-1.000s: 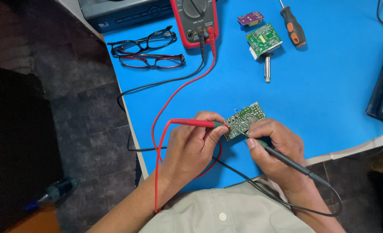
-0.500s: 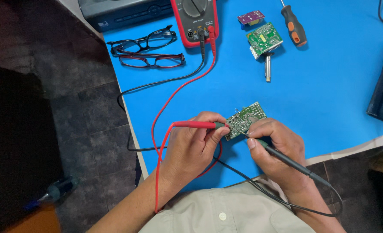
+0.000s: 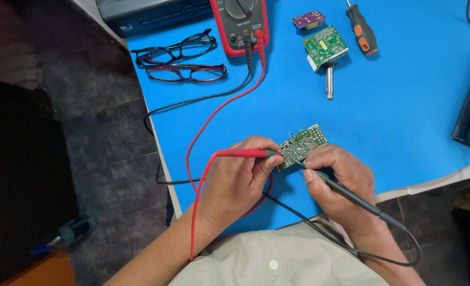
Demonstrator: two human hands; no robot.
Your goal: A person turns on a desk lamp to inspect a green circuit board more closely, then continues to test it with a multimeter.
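Two probes are meeting on a small green circuit board lying on the blue bench, near its front edge. In the head view, the left hand is closing its fingers around the red probe, whose tip is touching the board's left end. The right hand is gripping the black probe like a pen, its tip resting on the board's middle (the exact contact spot is too small to tell).

The red lead and the black lead are running up the bench to a red multimeter at the far edge. Two pairs of glasses are lying just left of the meter. Right of it, a second green circuit board is sitting beside a small purple board and an orange-and-black screwdriver.
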